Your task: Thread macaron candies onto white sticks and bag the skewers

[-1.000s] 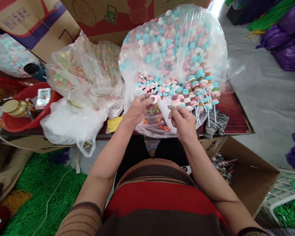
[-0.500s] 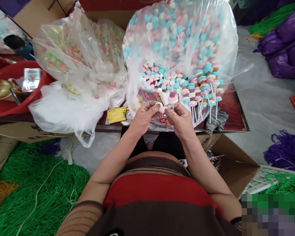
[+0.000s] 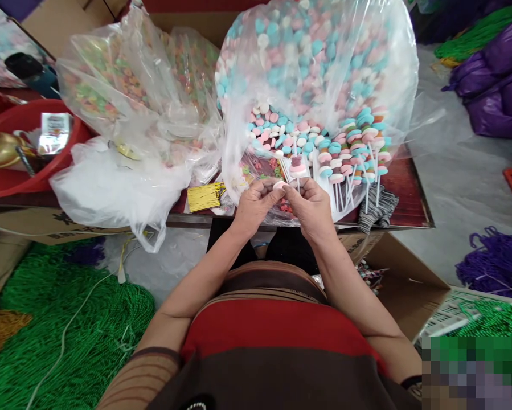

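My left hand point(image 3: 258, 206) is closed, thumb and finger pinching a small pink and white marshmallow piece point(image 3: 280, 185). My right hand point(image 3: 314, 209) is closed too, its thumb tip against the same piece. Rising from the right fingers is a marshmallow skewer point(image 3: 298, 167), a white stick with a pink and white disc and a dark reddish piece on it. Behind my hands lie loose pink, blue and white marshmallows point(image 3: 273, 128) at the mouth of a big clear bag point(image 3: 319, 62). Finished-looking marshmallow sticks point(image 3: 358, 148) are piled to the right.
Left of the hands lie yellow twist ties point(image 3: 204, 197) and a white plastic bag point(image 3: 119, 188). Clear bags of coloured ring candy point(image 3: 110, 85) stand behind, beside a red basin point(image 3: 78, 134). A striped grey cloth point(image 3: 377, 208) lies near the table's right edge, above an open carton point(image 3: 409, 279).
The white and pink pieces, side by side between my fingertips before, now look pressed together. My hands have drawn closer, and the skewer has shifted slightly left and lower.
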Demonstrator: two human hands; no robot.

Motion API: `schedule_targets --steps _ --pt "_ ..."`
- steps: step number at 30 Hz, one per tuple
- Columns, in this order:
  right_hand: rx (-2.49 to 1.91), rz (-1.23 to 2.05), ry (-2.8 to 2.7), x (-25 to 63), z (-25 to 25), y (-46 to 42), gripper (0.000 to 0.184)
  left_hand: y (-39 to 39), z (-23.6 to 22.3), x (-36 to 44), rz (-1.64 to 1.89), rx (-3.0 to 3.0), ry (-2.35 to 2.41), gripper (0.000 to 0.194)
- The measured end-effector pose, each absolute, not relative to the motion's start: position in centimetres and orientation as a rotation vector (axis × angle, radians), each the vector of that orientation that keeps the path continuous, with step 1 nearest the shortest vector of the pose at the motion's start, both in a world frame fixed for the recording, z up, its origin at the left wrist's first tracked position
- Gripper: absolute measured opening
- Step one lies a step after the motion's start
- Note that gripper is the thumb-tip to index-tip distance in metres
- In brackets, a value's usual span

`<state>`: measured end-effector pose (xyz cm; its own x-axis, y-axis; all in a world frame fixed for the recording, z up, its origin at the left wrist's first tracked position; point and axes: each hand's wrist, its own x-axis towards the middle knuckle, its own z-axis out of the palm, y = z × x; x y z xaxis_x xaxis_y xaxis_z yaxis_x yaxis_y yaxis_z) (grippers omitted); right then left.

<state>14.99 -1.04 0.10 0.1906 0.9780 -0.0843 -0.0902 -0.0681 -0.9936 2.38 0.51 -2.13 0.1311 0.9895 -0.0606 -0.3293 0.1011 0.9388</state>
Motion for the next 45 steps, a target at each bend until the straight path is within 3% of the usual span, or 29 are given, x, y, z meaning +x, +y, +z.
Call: schedule_targets --steps 9,15,19,26,34,41,45 --pt "-1.289 1.408 -1.100 17.2 0.4 -6.2 0.040 1.6 -2.6 1.4 1.236 0.769 0.976 0.035" --pt "-1.408 1.310 -1.348 17.6 0.6 -8.1 0.040 2.0 -2.8 1.0 1.216 0.650 0.840 0.035" --pt "-1.441 1.266 -1.373 17.6 0.7 -7.7 0.040 1.9 -2.9 1.0 1.222 0.761 0.887 0.030" --pt "-1.449 1.462 -1.235 19.0 1.0 -8.0 0.038 1.0 -2.5 0.6 1.354 1.298 1.023 0.031" --pt "-1.411 1.489 -1.129 18.4 0.7 -8.0 0.040 -0.2 -3.2 1.8 1.235 1.156 0.942 0.038" --pt "-1.426 1.409 -0.987 17.3 -2.4 -6.4 0.052 -1.1 -2.8 1.9 1.186 1.438 0.849 0.035" --pt "-1.293 1.373 -0.869 18.1 -2.7 -6.2 0.047 0.6 -2.7 0.6 1.221 1.510 0.994 0.035"
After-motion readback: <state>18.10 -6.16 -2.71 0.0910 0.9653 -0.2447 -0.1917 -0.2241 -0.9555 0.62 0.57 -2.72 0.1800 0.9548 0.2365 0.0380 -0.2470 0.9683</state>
